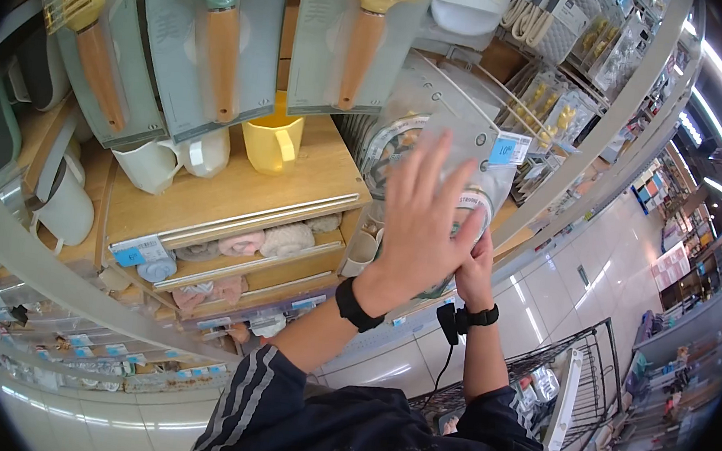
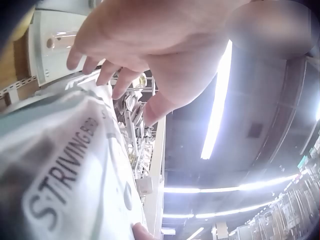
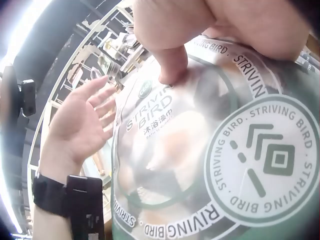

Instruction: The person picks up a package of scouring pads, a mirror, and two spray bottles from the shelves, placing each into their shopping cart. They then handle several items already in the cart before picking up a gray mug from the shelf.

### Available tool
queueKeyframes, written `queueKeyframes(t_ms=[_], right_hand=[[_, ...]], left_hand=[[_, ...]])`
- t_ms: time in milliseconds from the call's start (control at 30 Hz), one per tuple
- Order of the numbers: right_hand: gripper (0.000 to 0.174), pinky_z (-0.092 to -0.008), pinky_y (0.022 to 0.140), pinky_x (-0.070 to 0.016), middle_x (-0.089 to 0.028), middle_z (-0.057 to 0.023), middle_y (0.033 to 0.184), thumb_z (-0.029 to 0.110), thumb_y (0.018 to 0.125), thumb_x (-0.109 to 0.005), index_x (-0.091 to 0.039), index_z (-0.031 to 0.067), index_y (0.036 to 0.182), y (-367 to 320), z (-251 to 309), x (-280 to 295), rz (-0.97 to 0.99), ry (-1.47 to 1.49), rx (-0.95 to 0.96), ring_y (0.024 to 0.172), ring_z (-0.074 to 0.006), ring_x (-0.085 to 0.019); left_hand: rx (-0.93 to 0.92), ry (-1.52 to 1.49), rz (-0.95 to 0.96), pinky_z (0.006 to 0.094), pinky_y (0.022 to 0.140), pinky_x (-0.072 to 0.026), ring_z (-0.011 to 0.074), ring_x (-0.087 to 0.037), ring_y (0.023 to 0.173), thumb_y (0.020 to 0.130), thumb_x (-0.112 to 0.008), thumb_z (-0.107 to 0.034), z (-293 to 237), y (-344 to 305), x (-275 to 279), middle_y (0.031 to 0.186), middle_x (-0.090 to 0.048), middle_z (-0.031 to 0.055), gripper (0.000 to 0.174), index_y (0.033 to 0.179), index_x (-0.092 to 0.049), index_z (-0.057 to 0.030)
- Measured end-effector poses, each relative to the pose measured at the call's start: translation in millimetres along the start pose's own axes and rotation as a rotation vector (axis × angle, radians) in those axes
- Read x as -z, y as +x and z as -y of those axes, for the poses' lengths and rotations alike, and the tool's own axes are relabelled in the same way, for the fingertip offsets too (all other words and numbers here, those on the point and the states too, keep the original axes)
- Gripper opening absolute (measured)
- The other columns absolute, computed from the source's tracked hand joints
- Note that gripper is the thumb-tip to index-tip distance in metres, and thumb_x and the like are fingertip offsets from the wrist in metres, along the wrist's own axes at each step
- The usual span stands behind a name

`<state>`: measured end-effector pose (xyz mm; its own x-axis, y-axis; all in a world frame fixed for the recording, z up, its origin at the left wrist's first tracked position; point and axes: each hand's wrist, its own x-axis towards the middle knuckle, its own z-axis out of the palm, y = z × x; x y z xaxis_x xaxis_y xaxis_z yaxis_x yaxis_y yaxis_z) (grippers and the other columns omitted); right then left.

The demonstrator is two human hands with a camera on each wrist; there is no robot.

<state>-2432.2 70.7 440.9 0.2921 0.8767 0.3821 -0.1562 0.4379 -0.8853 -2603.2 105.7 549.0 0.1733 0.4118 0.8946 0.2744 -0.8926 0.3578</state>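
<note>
A clear plastic package (image 1: 474, 200) printed STRIVING BIRD, a packaged bath cloth by its label, stands at the hanging display in the head view. My right hand (image 1: 476, 276) grips its near edge. In the right wrist view that hand's thumb (image 3: 174, 67) presses on the front of the package (image 3: 167, 150), beside the round printed logo. My left hand (image 1: 422, 227) is held up in front of the package with fingers spread and straight. Nothing sits in its palm, and the left wrist view shows it (image 2: 165, 55) above the package's top edge.
Paddle brushes on cards (image 1: 222, 38) hang at upper left. Below them, a yellow mug (image 1: 271, 143) and white mugs (image 1: 148, 163) stand on a wooden shelf (image 1: 233, 200). A blue price tag (image 1: 507, 149) sticks out beside the package. A black wire cart (image 1: 595, 370) stands to the right.
</note>
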Motion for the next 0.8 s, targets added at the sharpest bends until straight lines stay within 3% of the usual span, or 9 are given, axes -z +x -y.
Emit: queueKeyframes(t_ms=[200,600,800], right_hand=[[0.056,-0.0287,0.093,-0.0446,-0.055,-0.0055,0.124,0.013,0.091,-0.063,-0.034,0.0043,0.138,2.0,5.6,8.0,0.055,0.058,-0.044,0.109,-0.0123,-0.054],[0.044,-0.0314,0.097,-0.0425,-0.053,-0.0069,0.128,0.012,0.096,-0.055,-0.036,0.0024,0.135,14.5,4.0,21.5,0.183,-0.001,-0.163,0.112,-0.0131,-0.053],[0.054,-0.0284,0.093,-0.0437,-0.053,-0.008,0.124,0.012,0.094,-0.058,-0.031,0.002,0.139,16.7,11.5,12.6,0.11,-0.159,0.067,0.109,-0.0126,-0.052]], left_hand=[[0.018,-0.022,0.018,0.0499,0.108,-0.0272,0.044,-0.025,0.137,0.081,-0.067,-0.017,9.8,4.2,-17.2,0.147,-0.032,0.0224,0.053,0.127,-0.05,0.0019],[0.069,0.141,-0.037,0.0523,0.109,-0.0251,0.0415,-0.028,0.137,0.081,-0.066,-0.016,22.9,4.5,-29.6,0.143,-0.04,0.0187,0.039,0.116,-0.058,-0.0028],[0.041,0.103,-0.245,0.0462,0.099,-0.0355,0.0341,-0.048,0.117,0.076,-0.065,-0.001,27.0,2.3,-33.4,0.107,-0.062,0.0079,0.018,0.093,-0.061,-0.006]])
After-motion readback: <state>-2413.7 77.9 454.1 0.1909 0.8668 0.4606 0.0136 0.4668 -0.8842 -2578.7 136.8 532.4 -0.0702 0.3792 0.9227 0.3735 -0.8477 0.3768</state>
